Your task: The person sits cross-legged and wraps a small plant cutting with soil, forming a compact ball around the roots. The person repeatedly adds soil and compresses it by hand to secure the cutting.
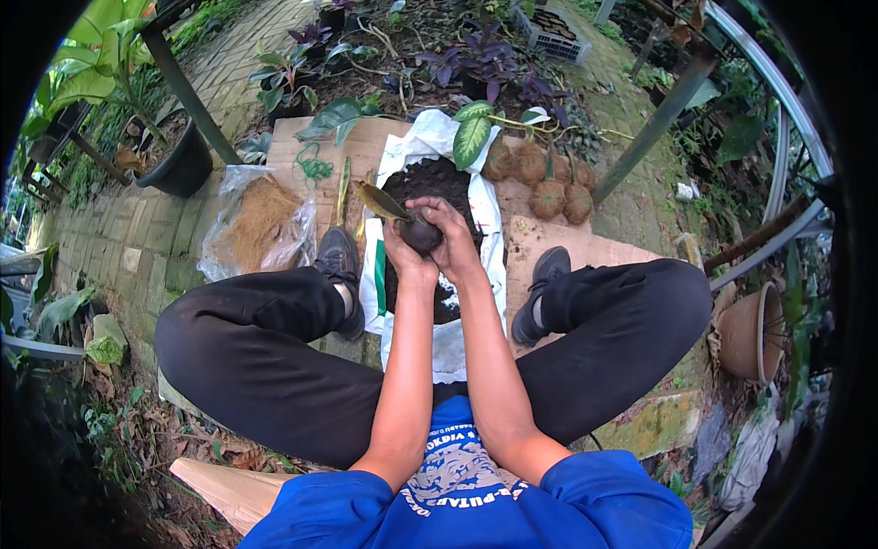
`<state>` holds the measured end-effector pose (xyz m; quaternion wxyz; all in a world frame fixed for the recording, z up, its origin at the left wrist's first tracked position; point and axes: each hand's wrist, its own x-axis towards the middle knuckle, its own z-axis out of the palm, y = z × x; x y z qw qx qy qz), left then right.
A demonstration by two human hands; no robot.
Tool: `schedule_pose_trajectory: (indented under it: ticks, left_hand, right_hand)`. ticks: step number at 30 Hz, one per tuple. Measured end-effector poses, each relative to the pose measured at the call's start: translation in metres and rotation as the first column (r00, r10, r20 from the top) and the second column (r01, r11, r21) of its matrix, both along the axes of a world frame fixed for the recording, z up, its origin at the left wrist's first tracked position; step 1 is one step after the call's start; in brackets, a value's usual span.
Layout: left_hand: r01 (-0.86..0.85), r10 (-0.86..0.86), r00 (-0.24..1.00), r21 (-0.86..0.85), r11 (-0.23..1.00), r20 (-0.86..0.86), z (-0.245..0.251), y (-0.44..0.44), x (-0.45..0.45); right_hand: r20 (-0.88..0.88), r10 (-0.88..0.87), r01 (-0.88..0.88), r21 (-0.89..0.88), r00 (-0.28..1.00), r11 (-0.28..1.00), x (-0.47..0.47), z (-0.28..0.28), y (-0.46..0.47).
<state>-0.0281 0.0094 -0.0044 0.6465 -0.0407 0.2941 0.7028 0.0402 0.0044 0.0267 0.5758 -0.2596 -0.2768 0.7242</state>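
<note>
Both my hands are cupped around a dark ball of soil (420,235), from which a plant's stiff green-brown leaf (381,202) sticks out to the upper left. My left hand (406,252) supports the ball from the left and below, while my right hand (453,237) wraps its right side and top. Beneath them lies an opened white sack (488,274) with dark soil (432,180) on it. To the left, brown fibrous powder (257,223) fills a clear plastic bag (214,247). Several round fibre-covered balls (547,199) sit at the right on cardboard (590,240).
Green twine (314,167) and a long cut leaf (343,189) lie on the left cardboard. Metal posts (188,96) (658,123) stand on both sides. A black pot (180,168) is at the left, a brown pot (751,334) at the right. Potted plants and a grey crate (559,44) are beyond.
</note>
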Motion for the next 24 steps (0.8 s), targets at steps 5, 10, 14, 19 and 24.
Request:
schedule_pose_trajectory:
  ticks: [5,10,14,19,24]
  left_hand:
    - [0.020,0.010,0.978,0.143,0.990,-0.206,0.007,-0.004,0.001]
    - [0.108,0.147,0.770,0.354,0.929,-0.621,0.005,-0.007,0.006]
    - [0.136,0.178,0.653,0.345,0.929,-0.736,0.004,-0.009,0.009]
    - [0.150,0.210,0.623,0.379,0.913,-0.753,0.005,-0.006,0.009]
    - [0.156,0.172,0.611,0.331,0.930,-0.773,0.001,-0.002,0.012]
  right_hand:
    - [-0.069,-0.026,0.027,0.015,0.997,1.000,-0.004,0.002,0.000]
    - [-0.143,-0.141,0.133,-0.062,0.980,0.989,0.000,0.000,-0.001]
    - [-0.046,-0.227,0.226,-0.031,0.973,0.974,-0.002,-0.003,0.001]
    - [-0.142,-0.231,0.220,-0.093,0.962,0.971,0.000,-0.001,0.002]
    - [-0.083,-0.242,0.232,-0.109,0.967,0.967,0.002,-0.002,0.001]
